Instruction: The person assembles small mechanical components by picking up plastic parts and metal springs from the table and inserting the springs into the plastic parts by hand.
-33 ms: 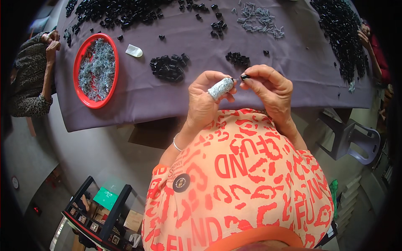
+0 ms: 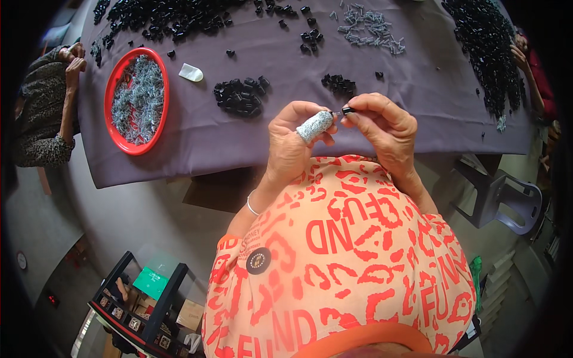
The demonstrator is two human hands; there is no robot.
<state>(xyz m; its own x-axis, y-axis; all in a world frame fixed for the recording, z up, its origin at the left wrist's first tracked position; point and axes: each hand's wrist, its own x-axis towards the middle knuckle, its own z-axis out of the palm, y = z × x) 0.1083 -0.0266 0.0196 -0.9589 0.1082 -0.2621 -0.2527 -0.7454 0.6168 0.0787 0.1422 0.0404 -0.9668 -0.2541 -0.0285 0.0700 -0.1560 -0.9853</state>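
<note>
My left hand [image 2: 292, 146] and my right hand [image 2: 385, 128] meet above the near edge of the purple-covered table [image 2: 197, 155]. One finger of my left hand wears a speckled grey wrap [image 2: 314, 125]. My right thumb and forefinger pinch a small black cap [image 2: 347, 110]. A tiny silvery metal part [image 2: 336, 113] sits between the wrapped fingertip and the cap, touching both. A heap of black caps [image 2: 242, 96] lies just beyond my left hand, and a smaller heap [image 2: 338, 83] lies beyond my right.
A red oval tray [image 2: 135, 150] of silvery metal parts stands at the left, beside a small white piece [image 2: 191, 73]. Grey parts [image 2: 370, 27] and large black heaps [image 2: 486, 48] lie farther back. Another person's arm [image 2: 45, 113] is at the left. A grey chair [image 2: 501, 197] stands to the right.
</note>
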